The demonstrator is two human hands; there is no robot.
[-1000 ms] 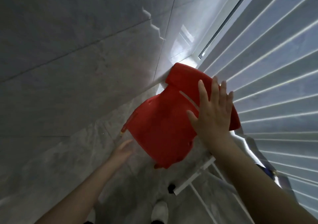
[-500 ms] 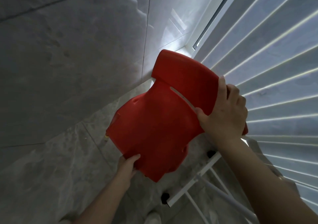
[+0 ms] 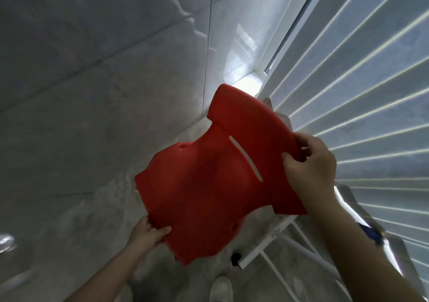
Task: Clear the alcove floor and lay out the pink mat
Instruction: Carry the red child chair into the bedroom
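A red plastic chair shell (image 3: pixel 209 185), seat and slotted backrest in one piece, is held up over the grey alcove floor (image 3: pixel 97 208). My right hand (image 3: pixel 311 167) grips the right edge of its backrest, thumb on the front face. My left hand (image 3: pixel 148 234) holds the lower left rim of the seat, thumb on top. No pink mat is in view.
Grey tiled walls (image 3: pixel 104 57) close the alcove on the left and at the back. Slatted blinds (image 3: pixel 371 81) fill the right side. A white metal frame (image 3: pixel 274 243) with a black foot stands under the chair shell. My white shoe (image 3: pixel 220 287) is below.
My right hand went from flat on the backrest to gripping its edge. My left hand reached the seat rim and took hold. The red chair shell has shifted slightly.
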